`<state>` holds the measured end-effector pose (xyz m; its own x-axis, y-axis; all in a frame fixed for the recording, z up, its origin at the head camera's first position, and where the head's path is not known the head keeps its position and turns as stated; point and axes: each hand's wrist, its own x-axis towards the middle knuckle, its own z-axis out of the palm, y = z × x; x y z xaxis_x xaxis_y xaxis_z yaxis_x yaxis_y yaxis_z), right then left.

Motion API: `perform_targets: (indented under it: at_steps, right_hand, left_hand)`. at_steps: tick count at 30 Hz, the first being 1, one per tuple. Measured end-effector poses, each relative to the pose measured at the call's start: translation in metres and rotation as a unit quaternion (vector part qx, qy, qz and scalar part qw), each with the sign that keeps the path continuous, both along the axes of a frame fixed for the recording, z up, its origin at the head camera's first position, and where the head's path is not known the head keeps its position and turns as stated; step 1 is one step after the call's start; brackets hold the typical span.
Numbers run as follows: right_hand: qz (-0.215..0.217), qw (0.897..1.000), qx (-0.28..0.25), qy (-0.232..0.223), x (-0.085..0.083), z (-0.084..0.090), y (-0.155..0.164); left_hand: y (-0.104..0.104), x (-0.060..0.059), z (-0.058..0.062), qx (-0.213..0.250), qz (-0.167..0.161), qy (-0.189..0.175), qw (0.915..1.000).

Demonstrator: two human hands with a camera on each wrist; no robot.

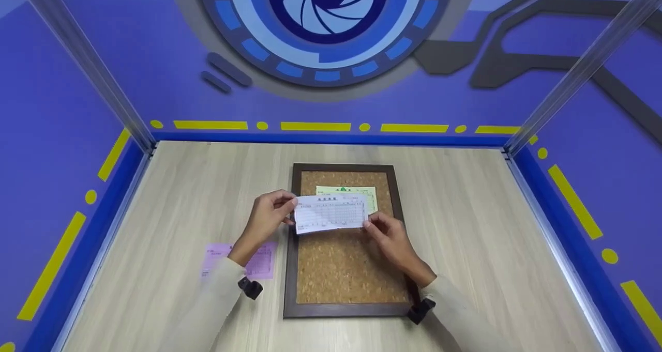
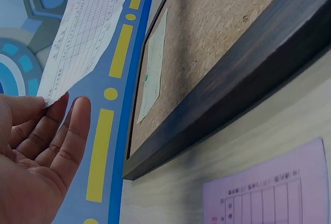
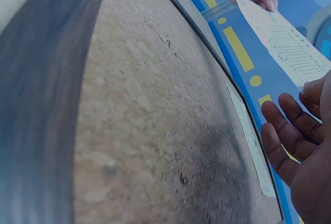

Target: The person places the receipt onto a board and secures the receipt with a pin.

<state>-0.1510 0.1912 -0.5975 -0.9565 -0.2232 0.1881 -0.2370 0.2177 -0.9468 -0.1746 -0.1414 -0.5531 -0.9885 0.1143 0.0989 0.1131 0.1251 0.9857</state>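
A white printed form slip [image 1: 331, 215] is held up above a framed corkboard [image 1: 351, 269]. My left hand [image 1: 266, 215] pinches its left end between thumb and fingers. At the lower right corner, my right hand [image 1: 388, 238] pinches the same slip, as the right wrist view also shows with the white slip [image 3: 284, 43]. Behind it, a pale green slip [image 1: 372, 192] lies on the upper cork, with a green pushpin [image 1: 343, 189] at its top edge. The white slip covers much of the green one in the head view.
A pink-purple form slip [image 1: 261, 264] lies on the wooden table [image 1: 491, 248] left of the corkboard, partly under my left forearm. The board's dark raised frame [image 1: 290, 290] borders the cork. Blue panels [image 1: 331, 114] wall the table at the back and sides.
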Motion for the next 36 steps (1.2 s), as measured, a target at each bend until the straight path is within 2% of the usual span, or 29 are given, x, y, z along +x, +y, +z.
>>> perform_targets:
  at_steps: [9,17,20,24,28,36]
  right_hand:
    - [-0.01,0.998,-0.02,-0.063,0.009,-0.009,0.013]
    - [-0.014,0.993,-0.004,-0.115,0.015,-0.013,0.022]
    - [-0.022,0.991,0.018,-0.128,0.015,-0.014,0.024]
    - [-0.03,0.989,0.046,-0.136,0.014,-0.017,0.023]
    - [-0.035,0.989,0.049,-0.136,0.014,-0.019,0.022]
    - [-0.053,0.988,0.056,-0.133,0.013,-0.018,0.023]
  left_hand:
    - [0.021,-0.006,-0.017,-0.024,0.017,-0.01,0.9995]
    - [0.038,-0.008,-0.033,-0.072,0.049,-0.02,0.996]
    - [0.043,-0.008,-0.037,-0.124,0.057,0.0,0.9906]
    - [0.049,-0.01,-0.044,-0.189,0.072,0.028,0.9789]
    - [0.052,-0.012,-0.049,-0.216,0.077,0.036,0.9728]
    - [0.055,-0.016,-0.052,-0.241,0.065,0.043,0.9675]
